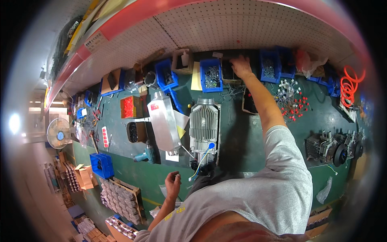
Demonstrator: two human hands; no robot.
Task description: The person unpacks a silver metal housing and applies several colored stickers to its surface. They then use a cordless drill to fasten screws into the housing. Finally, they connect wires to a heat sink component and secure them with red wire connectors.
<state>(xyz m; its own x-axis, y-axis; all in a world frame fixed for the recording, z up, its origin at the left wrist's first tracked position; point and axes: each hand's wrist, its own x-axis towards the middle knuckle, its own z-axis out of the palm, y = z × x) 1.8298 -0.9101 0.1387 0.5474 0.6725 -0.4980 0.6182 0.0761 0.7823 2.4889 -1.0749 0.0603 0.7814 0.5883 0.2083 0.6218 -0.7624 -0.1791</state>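
My right hand (241, 67) reaches to the back of the bench, over a dark-lined box (229, 76) between two blue bins; its fingertips are lost in the dark there. Close to the bench's front edge hangs my left hand (173, 184), fingers curled in; whatever they hold, if anything, is too small to name. In front of me lies a finned metal heater-like housing (204, 123) with a blue round piece (211, 145), thin wires and a black round part (202, 167) at its near end. A silver sheet-metal cover (164, 123) with a red label rests left of it.
Blue bins of small metal parts (211, 76) (269, 69) line the back. Red-tipped connector wires (291, 101) lie right, beyond them a coiled orange hose (351, 86). Finished-looking assemblies (332, 147) stand at far right. Left are a teal power driver (146, 155) and a red-parts box (130, 107).
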